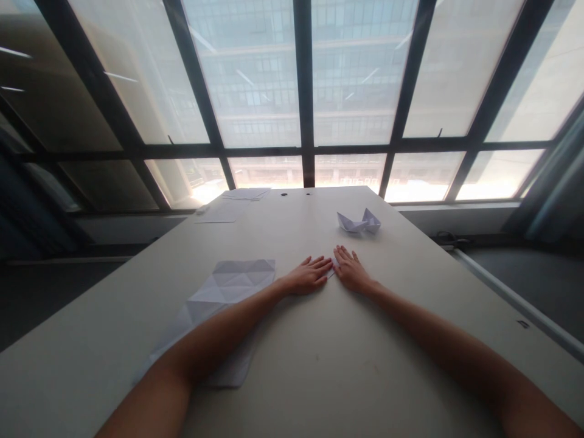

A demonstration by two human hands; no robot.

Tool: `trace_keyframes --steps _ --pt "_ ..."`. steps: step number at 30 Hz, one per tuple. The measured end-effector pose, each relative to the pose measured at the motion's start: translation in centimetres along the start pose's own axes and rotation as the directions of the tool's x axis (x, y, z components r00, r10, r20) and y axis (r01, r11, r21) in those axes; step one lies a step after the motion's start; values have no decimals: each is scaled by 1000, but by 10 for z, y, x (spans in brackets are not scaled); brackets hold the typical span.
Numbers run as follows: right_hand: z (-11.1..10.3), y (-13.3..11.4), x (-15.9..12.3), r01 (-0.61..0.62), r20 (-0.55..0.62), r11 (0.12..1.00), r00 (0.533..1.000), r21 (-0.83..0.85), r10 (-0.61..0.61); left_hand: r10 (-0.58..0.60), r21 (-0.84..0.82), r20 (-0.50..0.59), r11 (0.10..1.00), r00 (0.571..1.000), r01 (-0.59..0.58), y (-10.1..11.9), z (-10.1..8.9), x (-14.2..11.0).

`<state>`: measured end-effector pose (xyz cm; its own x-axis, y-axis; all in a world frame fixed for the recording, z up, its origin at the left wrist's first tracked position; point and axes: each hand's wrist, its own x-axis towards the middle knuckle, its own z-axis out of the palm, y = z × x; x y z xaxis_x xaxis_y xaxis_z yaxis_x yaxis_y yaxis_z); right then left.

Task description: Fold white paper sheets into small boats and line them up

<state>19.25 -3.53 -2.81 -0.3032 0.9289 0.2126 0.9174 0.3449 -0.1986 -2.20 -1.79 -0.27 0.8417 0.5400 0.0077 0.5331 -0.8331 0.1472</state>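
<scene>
Both hands lie flat on a small piece of folded white paper [331, 271] on the table, and most of it is hidden under them. My left hand [306, 276] presses down from the left with its fingers stretched out. From the right, my right hand [350, 269] rests palm down, fingers extended, its edge close to the left fingertips. Beyond the right hand stand folded paper shapes [359, 222] with pointed ends, like paper boats. Under and beside my left forearm lie creased white sheets [244, 280], partly covered by the arm.
The long white table [301, 377] reaches toward a wall of windows [260, 73] with dark frames. Flat paper sheets [219, 212] lie at its far left. Two dark round spots mark the far end. Curtains [547, 188] hang at the sides.
</scene>
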Motion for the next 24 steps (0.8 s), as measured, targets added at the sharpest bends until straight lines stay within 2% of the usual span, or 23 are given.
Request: trace_keyframes --steps 3,5,11,15,17,19,21,24 --pt "-1 -6 -1 57 92 998 994 38 -60 -64 26 -20 998 998 65 0 3 1" --pt "-2 -6 -2 12 112 1000 994 25 -14 -106 37 -20 994 994 107 0 4 0" --pt "-3 -3 -3 -154 107 987 982 -34 157 -211 40 -10 977 977 211 -4 1 -2" --pt "-2 -3 -4 -184 77 982 979 -38 187 -272 4 -40 962 961 273 -11 5 -1" --pt "-2 -3 -4 -193 70 981 978 -31 194 -304 -34 -99 953 948 302 -13 7 1" --pt "-2 -4 -3 -203 64 979 977 -18 204 -297 -57 -198 955 934 292 -14 7 2" --pt "-3 -4 -2 -193 57 981 979 -8 193 -235 -46 -296 972 926 232 -13 3 2" --pt "-5 -5 -1 -136 59 991 989 -2 136 -128 -22 -339 992 932 128 -10 -4 1"
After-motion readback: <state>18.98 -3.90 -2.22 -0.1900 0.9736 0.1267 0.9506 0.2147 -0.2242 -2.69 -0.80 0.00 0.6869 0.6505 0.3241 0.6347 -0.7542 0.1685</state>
